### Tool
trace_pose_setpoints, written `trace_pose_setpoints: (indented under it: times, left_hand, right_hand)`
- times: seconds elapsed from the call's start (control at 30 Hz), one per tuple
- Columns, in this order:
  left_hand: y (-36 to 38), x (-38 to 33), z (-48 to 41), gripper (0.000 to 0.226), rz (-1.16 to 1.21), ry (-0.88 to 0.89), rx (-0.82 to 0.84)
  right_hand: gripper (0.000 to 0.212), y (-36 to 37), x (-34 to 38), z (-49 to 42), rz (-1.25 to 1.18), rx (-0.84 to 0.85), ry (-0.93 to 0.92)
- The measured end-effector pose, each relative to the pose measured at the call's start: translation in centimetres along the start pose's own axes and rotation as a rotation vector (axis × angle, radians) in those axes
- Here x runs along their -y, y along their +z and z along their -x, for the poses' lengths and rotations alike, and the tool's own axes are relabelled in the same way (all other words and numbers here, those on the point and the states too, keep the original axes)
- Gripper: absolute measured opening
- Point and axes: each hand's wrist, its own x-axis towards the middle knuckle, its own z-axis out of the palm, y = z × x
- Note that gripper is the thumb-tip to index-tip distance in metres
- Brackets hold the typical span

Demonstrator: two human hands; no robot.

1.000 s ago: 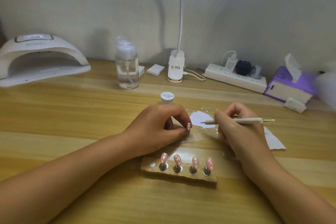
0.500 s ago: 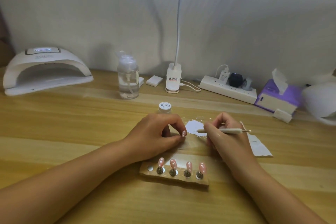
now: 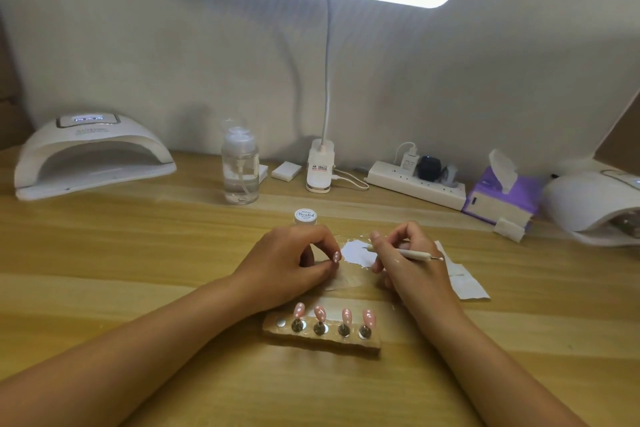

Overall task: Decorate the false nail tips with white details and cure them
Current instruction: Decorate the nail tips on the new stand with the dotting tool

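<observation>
— Pinching one pink nail tip (image 3: pixel 336 256) in the curled fingers of the left hand (image 3: pixel 294 263), just behind the wooden stand (image 3: pixel 322 340) with four more tips (image 3: pixel 346 315) upright on their pegs (leftmost spot bare).

— And the right hand (image 3: pixel 412 265)?

— Clamped round a thin dotting pen (image 3: pixel 410 254), point down in the white gel patch (image 3: pixel 356 251) on the clear film (image 3: pixel 346 280), just beside the held tip.

— Probably loading white, then. Risks?

— Too big a bead on the point: a blob or a run instead of a fine detail. Also smearing wet gel with a fingertip, given so tight a pinch on so small a piece. Possibly a wrist brushing the four standing tips, close between both forearms.

— Room to move?

— Plenty of bare worktop (image 3: pixel 138 270) to the left, toward the curing lamp (image 3: pixel 90 156) with its mouth facing the hands. Tighter at the back: small white-lidded jar (image 3: pixel 305 217) just behind the left hand, pump bottle (image 3: pixel 240 170) farther off. On the right, torn paper (image 3: pixel 464 279) beneath the pen's tail, then a second lamp (image 3: pixel 595 208), partly out of frame.
</observation>
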Motion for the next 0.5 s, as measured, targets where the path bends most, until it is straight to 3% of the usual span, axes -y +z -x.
trace_pose_setpoints:
  times: [0.2, 0.5]
  left_hand:
    - [-0.1, -0.4, 0.1, 0.022, -0.029, -0.009, -0.138]
    - [-1.1, -0.7, 0.2, 0.023, 0.107, -0.226, -0.284]
  right_hand:
    - [0.022, 0.0, -0.2, -0.1, 0.029, -0.020, -0.010]
    - [0.023, -0.3, 0.0, 0.0, -0.009, 0.001, 0.017]
